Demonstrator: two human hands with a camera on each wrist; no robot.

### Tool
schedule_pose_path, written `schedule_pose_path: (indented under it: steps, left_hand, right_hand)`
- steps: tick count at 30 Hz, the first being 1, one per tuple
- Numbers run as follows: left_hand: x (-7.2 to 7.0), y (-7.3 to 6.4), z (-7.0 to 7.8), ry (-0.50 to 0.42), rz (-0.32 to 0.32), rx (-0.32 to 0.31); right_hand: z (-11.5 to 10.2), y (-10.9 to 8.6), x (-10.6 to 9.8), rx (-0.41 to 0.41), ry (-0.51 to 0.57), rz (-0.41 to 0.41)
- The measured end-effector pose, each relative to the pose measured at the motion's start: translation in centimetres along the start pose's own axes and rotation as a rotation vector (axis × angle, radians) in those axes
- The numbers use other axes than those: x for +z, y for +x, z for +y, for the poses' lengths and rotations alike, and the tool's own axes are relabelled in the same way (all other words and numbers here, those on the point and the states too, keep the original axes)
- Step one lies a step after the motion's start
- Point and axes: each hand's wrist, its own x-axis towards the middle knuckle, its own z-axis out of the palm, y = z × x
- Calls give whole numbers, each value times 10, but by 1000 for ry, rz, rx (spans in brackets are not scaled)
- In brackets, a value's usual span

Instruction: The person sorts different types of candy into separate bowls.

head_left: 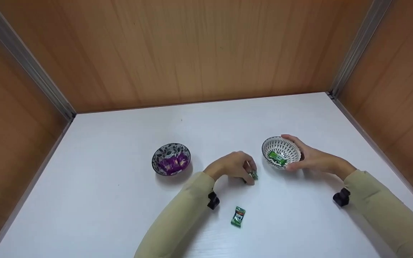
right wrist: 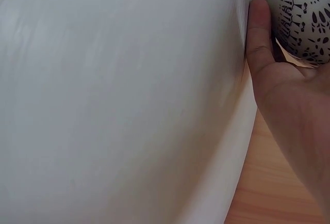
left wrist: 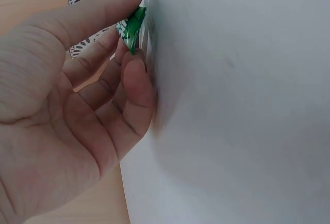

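Note:
My left hand [head_left: 236, 165] is low over the white table, its thumb and fingertips pinching a green wrapped candy [left wrist: 132, 28]. The same candy [head_left: 254, 175] peeks out between the fingers in the head view. To the right, my right hand [head_left: 312, 159] grips the side of a white bowl [head_left: 268, 140] with a dark pattern, thumb at the near side and fingers round the far side. One green candy [head_left: 277, 158] lies inside that bowl. The right wrist view shows the bowl's patterned outer wall [right wrist: 309, 22] against the hand; the other fingers are mostly hidden there.
A second bowl [head_left: 160, 152], dark-patterned, stands left of my left hand and holds several purple wrapped candies [head_left: 173, 164]. Another green candy [head_left: 238, 216] lies on the table nearer to me. Wooden panels [head_left: 199, 53] close off the back and sides.

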Motion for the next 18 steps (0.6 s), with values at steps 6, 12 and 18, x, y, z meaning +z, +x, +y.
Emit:
schedule_pose_path:
  steps: [6, 12, 18]
  left_hand:
    - [-1, 0, 1, -7, 0, 31]
    - [-3, -1, 3, -67, -19, 52]
    - [-5, -2, 4, -116, -28, 65]
  right_hand:
    - [-1, 1, 0, -9, 19, -6]
    - [1, 1, 0, -16, 11, -3]
    - [2, 1, 0, -18, 20, -6]
